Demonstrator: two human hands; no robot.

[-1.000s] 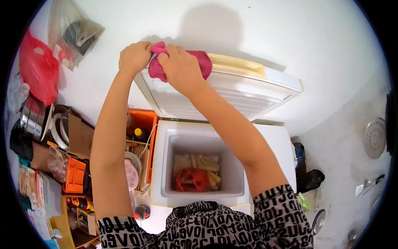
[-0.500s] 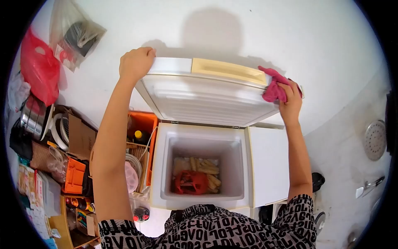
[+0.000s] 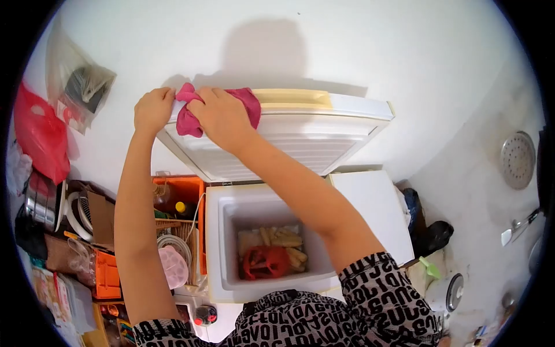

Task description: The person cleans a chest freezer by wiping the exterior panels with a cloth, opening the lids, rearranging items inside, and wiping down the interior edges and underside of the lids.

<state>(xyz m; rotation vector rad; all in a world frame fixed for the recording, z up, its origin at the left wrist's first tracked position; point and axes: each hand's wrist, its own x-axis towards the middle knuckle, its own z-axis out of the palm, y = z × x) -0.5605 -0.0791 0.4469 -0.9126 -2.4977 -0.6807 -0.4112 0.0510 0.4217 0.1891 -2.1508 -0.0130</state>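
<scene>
The white lid (image 3: 289,139) of a chest freezer (image 3: 219,272) stands raised, with a pale yellow handle (image 3: 298,98) along its front edge. My left hand (image 3: 154,111) is closed around the lid's left corner. My right hand (image 3: 224,118) presses a pink cloth (image 3: 250,105) onto the lid's edge, between that corner and the handle; the cloth wraps over the edge. Inside the freezer lie a red plastic bag (image 3: 265,262) and several pale, long pieces (image 3: 283,238) whose kind I cannot make out. My right forearm passes over the freezer's right side.
Left of the freezer is an orange crate (image 3: 202,231) with a bottle and coiled cable. A red bag (image 3: 43,136) and a clear bag (image 3: 87,89) hang on the wall. At right are a white surface (image 3: 370,208), a black bag (image 3: 433,234) and a perforated metal ladle (image 3: 517,161).
My right hand has carried the pink cloth leftward along the lid's edge, from its right corner to near my left hand. The left hand still grips the left corner. The view has shifted right.
</scene>
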